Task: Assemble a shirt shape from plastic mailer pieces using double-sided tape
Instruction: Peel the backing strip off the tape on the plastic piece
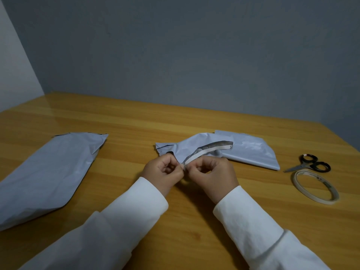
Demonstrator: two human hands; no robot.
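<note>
tape strip (206, 152) end pinched by left hand (165, 172) and right hand (212, 175) fingers | mailer piece (251, 151) just behind | scissors (309, 164), tape roll (315, 187) right of it

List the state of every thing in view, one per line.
Left hand: pinching the tape strip's end.
Right hand: pinching the same end.
Tape strip: stuck along small mailer piece.
Large mailer piece: flat, untouched.
Scissors: closed.
Tape roll: lying flat.
</note>
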